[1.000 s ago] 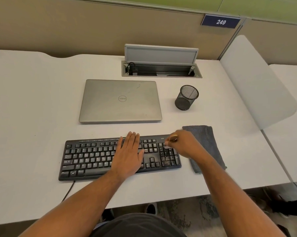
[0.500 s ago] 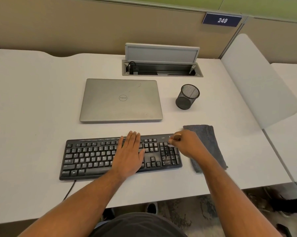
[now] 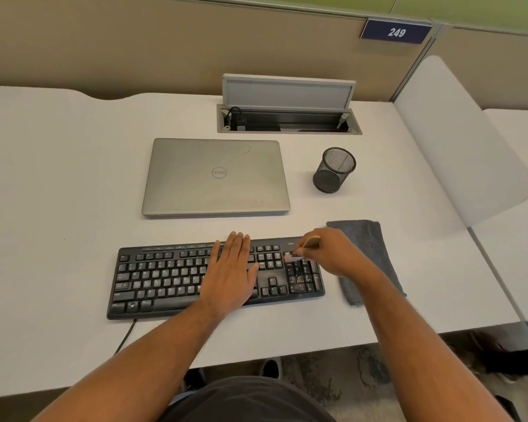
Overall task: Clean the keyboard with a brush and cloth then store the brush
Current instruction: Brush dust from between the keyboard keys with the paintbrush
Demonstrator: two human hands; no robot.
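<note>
Centre of frame: a black keyboard (image 3: pixel 195 278) is lying on a white tabletop (image 3: pixel 58 193). The left hand (image 3: pixel 230 277) is resting flat on the keys, fingers straight and close together, steadying it. The right hand (image 3: pixel 329 252) is hovering over the numpad at centre-right, fingers pinching a small brush (image 3: pixel 309 241), bristles touching the top keys. A grey cloth (image 3: pixel 367 254) is lying just right of the keyboard, partly under the right forearm. A closed laptop (image 3: pixel 215 176) and mesh pen cup (image 3: pixel 334 170) are sitting above, apart from the hands.

Risks: hard strokes could flick dust onto the cloth or tabletop; the forearm could be dragging the cloth toward the near edge. Open room: wide bare tabletop at left; btwn keyboard and laptop, a narrow strip.
</note>
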